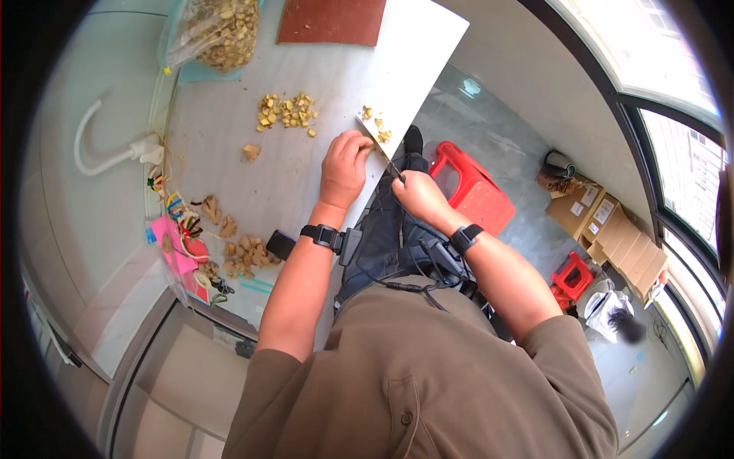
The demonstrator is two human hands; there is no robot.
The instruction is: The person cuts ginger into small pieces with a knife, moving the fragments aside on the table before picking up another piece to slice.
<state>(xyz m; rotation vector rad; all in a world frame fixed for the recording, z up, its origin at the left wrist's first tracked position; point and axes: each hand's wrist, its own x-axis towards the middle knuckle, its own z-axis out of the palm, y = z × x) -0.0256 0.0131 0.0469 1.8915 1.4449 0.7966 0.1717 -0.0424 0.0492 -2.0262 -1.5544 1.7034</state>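
Observation:
A knife [372,137] lies across the right edge of the white table [336,84], its dark handle in my right hand [419,194], whose fingers are wrapped round it. Close beside the blade, my left hand [345,162] has its fingers pressed together on a small brownish piece, probably ginger root [370,148]. Just past the blade are a few yellow cut pieces [381,131]. Farther left lies a larger spread of cut pieces [287,112], with a single brown lump [251,152] below it.
A bag of dried pieces [229,34] and a red-brown board [331,21] sit at the far side. Whole roots [248,256], a dark phone-like object [280,245] and coloured cords [187,226] lie at left. A red stool [482,195] stands right; cardboard boxes [612,229] are beyond.

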